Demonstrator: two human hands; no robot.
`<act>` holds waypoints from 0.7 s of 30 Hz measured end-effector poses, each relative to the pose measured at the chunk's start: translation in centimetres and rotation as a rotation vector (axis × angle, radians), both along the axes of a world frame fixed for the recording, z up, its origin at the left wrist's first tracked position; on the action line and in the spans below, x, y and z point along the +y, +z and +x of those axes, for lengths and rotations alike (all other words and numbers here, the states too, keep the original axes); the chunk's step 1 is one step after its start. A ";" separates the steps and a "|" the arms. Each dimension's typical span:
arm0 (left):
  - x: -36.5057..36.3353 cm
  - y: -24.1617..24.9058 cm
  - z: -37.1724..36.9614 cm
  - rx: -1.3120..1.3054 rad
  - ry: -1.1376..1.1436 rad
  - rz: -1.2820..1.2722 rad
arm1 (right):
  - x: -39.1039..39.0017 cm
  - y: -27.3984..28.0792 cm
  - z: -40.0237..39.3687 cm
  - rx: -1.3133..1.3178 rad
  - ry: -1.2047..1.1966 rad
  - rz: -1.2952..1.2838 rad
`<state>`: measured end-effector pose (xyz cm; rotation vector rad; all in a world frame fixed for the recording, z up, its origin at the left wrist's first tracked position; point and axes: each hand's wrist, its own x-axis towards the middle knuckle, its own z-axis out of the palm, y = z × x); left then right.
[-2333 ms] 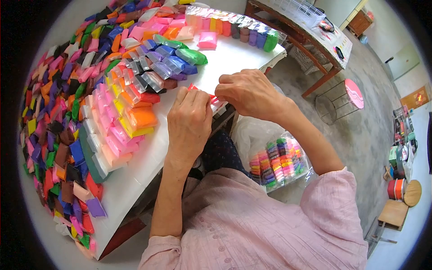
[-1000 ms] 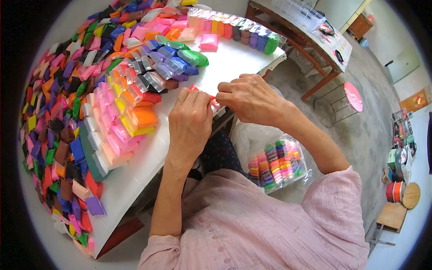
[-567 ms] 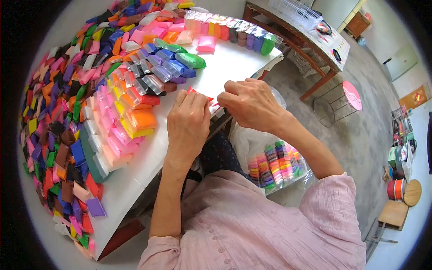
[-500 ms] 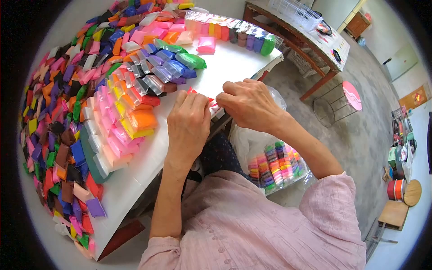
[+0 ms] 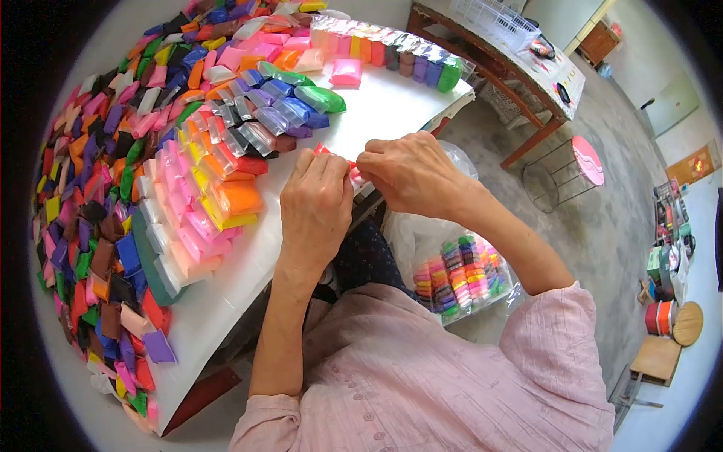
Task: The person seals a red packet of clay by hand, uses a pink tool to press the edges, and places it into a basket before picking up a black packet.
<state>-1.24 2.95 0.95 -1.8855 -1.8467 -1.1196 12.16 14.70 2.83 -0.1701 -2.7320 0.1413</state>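
Near the table edge, my left hand (image 5: 318,207) is closed on a small red packet (image 5: 321,149), most of it hidden by my fingers. My right hand (image 5: 416,175) pinches the packet's other side, close against my left fingers. Left of my hands, rows of wrapped coloured packets (image 5: 239,197) overlap on the white tabletop (image 5: 252,271). A single pink packet (image 5: 346,72) lies farther back. Behind it stands a clear-wrapped row of packets (image 5: 407,63) in several colours, ending in green.
A big heap of mixed coloured packets (image 5: 98,196) covers the table's left side. Below my right arm sits a clear bag of stacked packets (image 5: 461,275). A pink-topped stool (image 5: 587,160) and a wooden side table (image 5: 520,105) with a white basket (image 5: 493,24) stand beyond.
My right hand has shifted slightly left, nearer to my left hand. A little more of the red packet shows between them. The packets on the table have stayed put.
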 end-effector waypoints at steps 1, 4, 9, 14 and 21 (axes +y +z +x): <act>0.0 0.0 0.0 0.002 -0.002 -0.010 | 0.0 -0.3 0.0 -0.073 0.037 -0.004; 0.0 -0.1 0.0 -0.005 0.011 -0.020 | -1.0 -1.8 0.6 -0.066 0.005 0.033; 0.0 -0.2 -0.1 -0.006 0.000 -0.006 | -1.6 -1.7 2.3 0.169 -0.103 -0.095; 0.1 -0.1 -0.1 0.000 0.005 -0.011 | -1.8 -1.6 2.2 0.267 -0.039 0.031; -0.1 -0.1 -0.1 -0.021 -0.002 -0.014 | -1.4 -2.5 1.6 0.228 -0.043 0.130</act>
